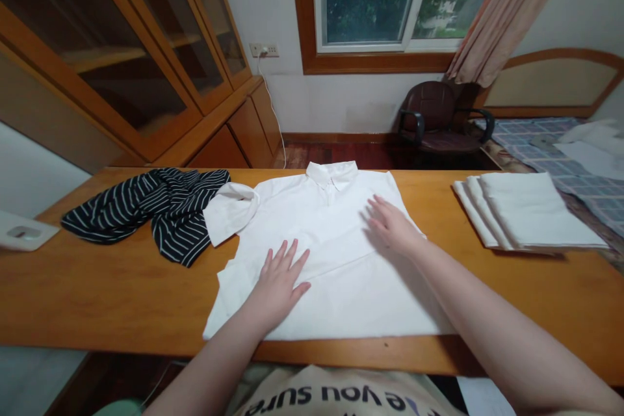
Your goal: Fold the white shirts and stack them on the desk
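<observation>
A white collared shirt (341,299) lies spread on the wooden table, its collar at the far edge. The sleeve on the left sticks out to the side, while the one on the right seems folded in across the body. My left hand (283,283) rests flat on the lower left of the shirt with fingers spread. Over the upper right of the shirt is my right hand (390,224), its fingers stretched out and a shadow beside them; whether it touches the cloth I cannot tell. Neither hand holds anything.
A black-and-white striped garment (160,205) lies crumpled at the left, touching the white sleeve. Folded white cloths (531,208) are stacked at the right of the table (146,312). Beyond its far edge stand an office chair (433,114) and a glass-doored cabinet (160,45).
</observation>
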### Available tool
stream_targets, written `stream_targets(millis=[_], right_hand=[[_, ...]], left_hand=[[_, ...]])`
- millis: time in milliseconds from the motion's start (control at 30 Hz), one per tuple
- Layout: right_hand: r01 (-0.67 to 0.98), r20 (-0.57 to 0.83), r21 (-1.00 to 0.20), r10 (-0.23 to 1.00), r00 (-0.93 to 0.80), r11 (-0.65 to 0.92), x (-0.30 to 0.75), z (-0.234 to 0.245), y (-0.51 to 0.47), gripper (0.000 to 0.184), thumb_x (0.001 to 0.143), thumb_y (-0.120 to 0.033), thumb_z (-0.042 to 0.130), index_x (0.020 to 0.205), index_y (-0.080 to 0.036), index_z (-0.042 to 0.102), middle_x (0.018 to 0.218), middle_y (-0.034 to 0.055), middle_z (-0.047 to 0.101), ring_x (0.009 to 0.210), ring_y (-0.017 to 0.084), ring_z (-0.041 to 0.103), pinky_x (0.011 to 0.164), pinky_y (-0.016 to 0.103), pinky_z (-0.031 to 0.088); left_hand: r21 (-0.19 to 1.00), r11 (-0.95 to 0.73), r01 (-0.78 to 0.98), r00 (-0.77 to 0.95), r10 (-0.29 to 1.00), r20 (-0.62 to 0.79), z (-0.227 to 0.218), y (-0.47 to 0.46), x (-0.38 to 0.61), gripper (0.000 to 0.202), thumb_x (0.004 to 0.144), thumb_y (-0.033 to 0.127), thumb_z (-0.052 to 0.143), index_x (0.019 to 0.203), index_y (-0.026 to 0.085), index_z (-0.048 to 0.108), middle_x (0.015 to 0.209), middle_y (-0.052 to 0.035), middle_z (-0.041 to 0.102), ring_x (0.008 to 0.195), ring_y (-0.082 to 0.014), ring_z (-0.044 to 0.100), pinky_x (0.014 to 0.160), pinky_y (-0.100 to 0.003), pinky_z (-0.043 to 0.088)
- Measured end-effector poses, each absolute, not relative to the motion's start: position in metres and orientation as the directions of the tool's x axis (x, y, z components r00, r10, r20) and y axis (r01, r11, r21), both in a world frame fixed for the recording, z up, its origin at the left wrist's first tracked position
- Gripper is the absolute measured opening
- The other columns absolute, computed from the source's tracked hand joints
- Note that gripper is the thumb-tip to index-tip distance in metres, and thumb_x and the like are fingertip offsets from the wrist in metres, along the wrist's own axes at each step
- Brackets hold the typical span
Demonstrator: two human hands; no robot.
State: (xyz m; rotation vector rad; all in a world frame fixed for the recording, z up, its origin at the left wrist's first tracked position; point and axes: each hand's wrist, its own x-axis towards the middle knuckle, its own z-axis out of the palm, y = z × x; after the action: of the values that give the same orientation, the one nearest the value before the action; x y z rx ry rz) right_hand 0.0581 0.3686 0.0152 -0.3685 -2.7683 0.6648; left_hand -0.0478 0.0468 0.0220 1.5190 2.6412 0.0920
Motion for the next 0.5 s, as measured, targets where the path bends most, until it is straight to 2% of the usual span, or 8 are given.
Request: stream_targets(millis=[100,167,233,367,500], right_hand=[[-0.039,0.147,-0.435,0.029,-0.989,0.900,0.040,0.013,0.316,0.053,0.092,-0.039,0.039,0.141,-0.018,0.039,0.149,0.0116,0.029,0.137,0.024,0.028,0.110,0.045,0.027],[-0.100,0.091,-0.408,-0.068,-0.994,0.908,0.031,0.007,0.296,0.055,0.092,-0.041,0.038,0.142,-0.016,0.037,0.149,0.0124,0.031,0.137,0.024,0.027,0.111,0.045,0.024],[-0.114,0.045,-0.368,-0.105,-0.993,0.923,0.024,0.000,0.292,0.059,0.091,-0.047,0.039,0.143,-0.018,0.035,0.149,0.0115,0.030,0.138,0.024,0.026,0.111,0.046,0.020],[-0.045,0.007,-0.292,-0.045,-0.999,0.955,0.014,-0.009,0.313,0.071,0.087,-0.062,0.037,0.146,-0.023,0.029,0.151,0.0086,0.025,0.139,0.025,0.021,0.112,0.048,0.015],[0.161,-0.021,-0.218,0.160,-0.987,0.963,0.003,-0.012,0.355,0.074,0.087,-0.065,0.031,0.146,-0.022,0.027,0.153,0.0084,0.021,0.140,0.026,0.018,0.112,0.048,0.014]], left_hand=[[0.103,0.456,0.884,-0.455,0.890,-0.037,0.030,0.081,-0.050,0.061,0.088,0.043,0.046,0.145,0.024,0.030,0.153,-0.0082,0.021,0.141,-0.0281,0.015,0.112,-0.051,0.014],[0.083,0.509,0.857,-0.508,0.861,-0.031,0.025,0.099,-0.054,0.066,0.088,0.042,0.047,0.145,0.017,0.028,0.152,-0.0119,0.022,0.141,-0.0288,0.015,0.112,-0.051,0.013],[0.068,0.572,0.818,-0.571,0.820,-0.036,0.014,0.108,-0.057,0.067,0.087,0.043,0.047,0.145,0.012,0.028,0.151,-0.0156,0.024,0.140,-0.0303,0.019,0.112,-0.051,0.015],[0.072,0.578,0.813,-0.579,0.815,-0.007,-0.006,0.103,-0.056,0.061,0.090,0.042,0.041,0.144,0.015,0.031,0.151,-0.0125,0.026,0.139,-0.0277,0.022,0.112,-0.047,0.018],[0.068,0.609,0.790,-0.610,0.792,0.001,-0.008,0.088,-0.051,0.058,0.090,0.041,0.040,0.144,0.022,0.031,0.151,-0.0076,0.028,0.139,-0.0274,0.023,0.112,-0.048,0.018]])
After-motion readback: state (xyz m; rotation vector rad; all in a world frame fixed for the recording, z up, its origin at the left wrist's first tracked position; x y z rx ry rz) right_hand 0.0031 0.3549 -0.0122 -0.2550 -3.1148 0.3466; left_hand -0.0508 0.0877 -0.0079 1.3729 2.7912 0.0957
